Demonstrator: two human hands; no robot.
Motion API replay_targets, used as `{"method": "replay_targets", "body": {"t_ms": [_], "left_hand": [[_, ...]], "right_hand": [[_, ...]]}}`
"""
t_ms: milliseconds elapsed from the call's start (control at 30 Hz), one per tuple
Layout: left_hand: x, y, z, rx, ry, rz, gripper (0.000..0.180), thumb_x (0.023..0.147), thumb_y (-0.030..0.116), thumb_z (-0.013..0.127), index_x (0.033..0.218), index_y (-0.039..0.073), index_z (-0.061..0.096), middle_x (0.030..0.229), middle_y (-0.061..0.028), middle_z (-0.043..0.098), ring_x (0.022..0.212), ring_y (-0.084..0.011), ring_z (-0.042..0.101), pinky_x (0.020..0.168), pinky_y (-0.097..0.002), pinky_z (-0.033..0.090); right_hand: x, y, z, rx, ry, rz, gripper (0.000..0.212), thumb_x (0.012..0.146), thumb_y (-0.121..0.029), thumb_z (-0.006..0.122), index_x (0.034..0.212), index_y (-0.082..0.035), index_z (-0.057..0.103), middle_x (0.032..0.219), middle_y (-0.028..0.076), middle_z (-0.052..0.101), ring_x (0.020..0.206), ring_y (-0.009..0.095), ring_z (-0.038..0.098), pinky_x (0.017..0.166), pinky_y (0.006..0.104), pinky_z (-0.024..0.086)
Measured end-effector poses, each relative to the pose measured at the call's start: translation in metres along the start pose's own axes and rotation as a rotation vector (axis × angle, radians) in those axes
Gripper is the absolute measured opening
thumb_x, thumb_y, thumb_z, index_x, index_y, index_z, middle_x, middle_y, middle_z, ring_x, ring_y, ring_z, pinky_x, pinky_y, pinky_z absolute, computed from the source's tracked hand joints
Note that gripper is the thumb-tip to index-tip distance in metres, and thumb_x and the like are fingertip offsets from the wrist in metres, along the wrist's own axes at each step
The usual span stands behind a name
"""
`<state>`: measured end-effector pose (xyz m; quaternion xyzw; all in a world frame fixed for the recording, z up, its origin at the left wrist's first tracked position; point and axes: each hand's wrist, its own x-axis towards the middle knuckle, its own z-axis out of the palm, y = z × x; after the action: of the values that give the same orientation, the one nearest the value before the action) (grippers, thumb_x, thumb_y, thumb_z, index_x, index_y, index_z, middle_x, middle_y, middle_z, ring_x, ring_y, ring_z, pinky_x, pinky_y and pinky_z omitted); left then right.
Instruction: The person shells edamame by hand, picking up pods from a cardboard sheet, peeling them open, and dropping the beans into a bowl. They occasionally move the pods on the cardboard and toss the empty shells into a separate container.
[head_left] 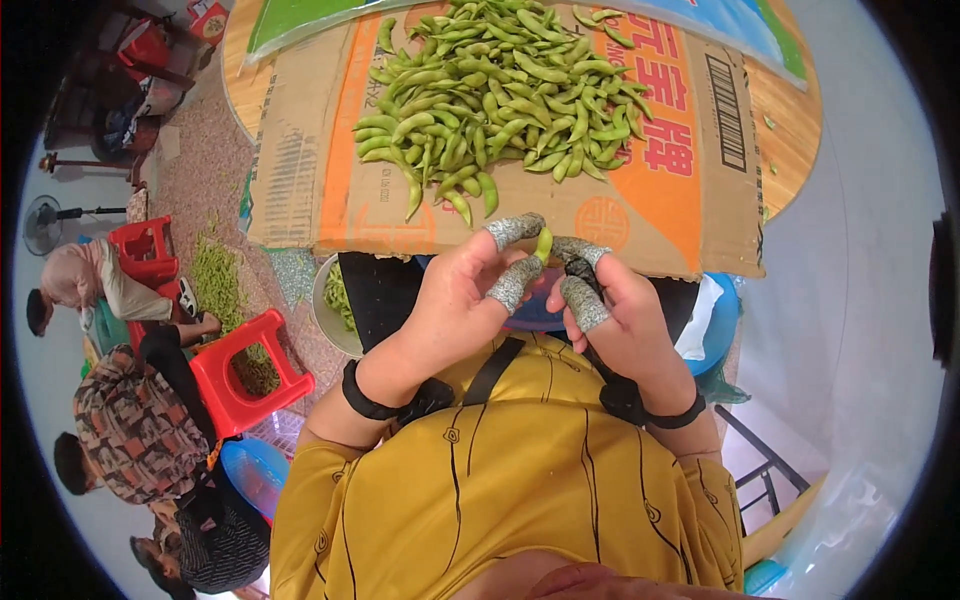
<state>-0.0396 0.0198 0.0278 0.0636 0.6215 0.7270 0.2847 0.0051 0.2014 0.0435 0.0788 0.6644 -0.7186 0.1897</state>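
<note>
My left hand [455,300] pinches a green soybean pod [544,243] between thumb and forefinger, just off the near edge of a cardboard sheet [290,190]. Close on its right, my right hand [630,325] has its fingers curled, with the forefinger's tip against or right beside the pod. Something dark shows between its thumb and forefinger; I cannot make out what it is. Grey, speckled wraps cover the thumb and forefinger tips of both hands. Beyond them, a large heap of green soybean pods [500,95] lies on the cardboard.
The cardboard lies on a round wooden table [800,130]. Below its edge stand a metal bowl [330,310] of green pieces and a blue basin [725,320]. At left, several people sit near red stools [250,370], with green pods or scraps [215,280] on the floor.
</note>
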Motion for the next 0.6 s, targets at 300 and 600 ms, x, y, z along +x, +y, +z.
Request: {"method": "replay_targets", "body": {"t_ms": [300, 600], "left_hand": [[0.001, -0.006, 0.005, 0.079, -0.049, 0.058, 0.04, 0.089, -0.004, 0.05, 0.128, 0.002, 0.048, 0.099, -0.0055, 0.064, 0.091, -0.0096, 0.06, 0.079, -0.0245, 0.049], [0.007, -0.002, 0.002, 0.809, -0.032, 0.412, 0.049, 0.075, -0.01, 0.053, 0.123, 0.002, 0.052, 0.091, -0.0116, 0.065, 0.086, -0.0202, 0.066, 0.073, -0.0304, 0.052]], "right_hand": [[-0.001, -0.002, -0.007, 0.025, -0.03, 0.113, 0.032, 0.08, 0.002, 0.048, 0.112, -0.003, 0.054, 0.08, 0.0, 0.061, 0.054, 0.005, 0.051, 0.048, 0.0197, 0.044], [0.005, 0.015, -0.006, -0.064, 0.014, -0.015, 0.019, 0.089, -0.001, 0.046, 0.108, -0.001, 0.051, 0.074, 0.002, 0.056, 0.05, 0.005, 0.046, 0.043, 0.0185, 0.038]]}}
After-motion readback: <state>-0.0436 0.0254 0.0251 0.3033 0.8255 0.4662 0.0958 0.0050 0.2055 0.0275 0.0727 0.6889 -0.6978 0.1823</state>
